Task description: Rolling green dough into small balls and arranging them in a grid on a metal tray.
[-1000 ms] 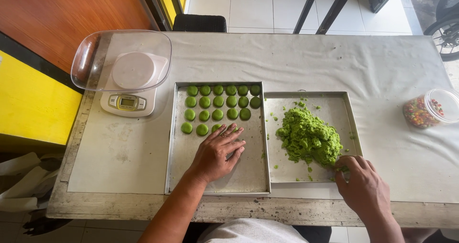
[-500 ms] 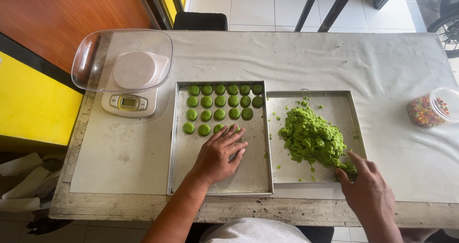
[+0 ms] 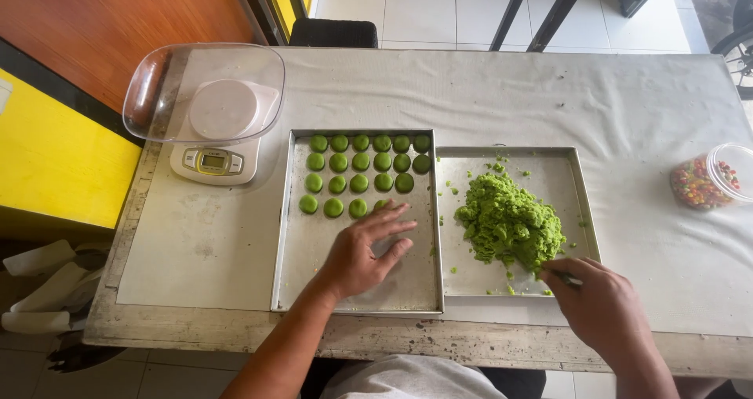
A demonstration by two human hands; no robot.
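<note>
Here, centre frame: two shallow metal trays sit side by side, edges touching, on a table covered with a pale cloth [image 3: 486,93]. The left tray [image 3: 314,281] holds rows of small green dough discs [image 3: 360,163] in its upper half; its lower half is bare metal. The left hand [image 3: 362,251] lies flat on that tray, palm down, fingers spread wide and holding nothing, fingertips just at the lowest row of discs. The right tray [image 3: 565,171] carries a loose heap of crumbly green dough [image 3: 508,220]. The right hand [image 3: 600,301], lower right of frame, is at the heap's lower edge, fingers bunched around something thin; what it grips, I cannot tell. Upper left: a digital kitchen scale [image 3: 213,162] with a clear bowl [image 3: 204,93] on top. Right edge: a clear plastic tub of multicoloured sweets [image 3: 702,181], well apart from the trays.
</note>
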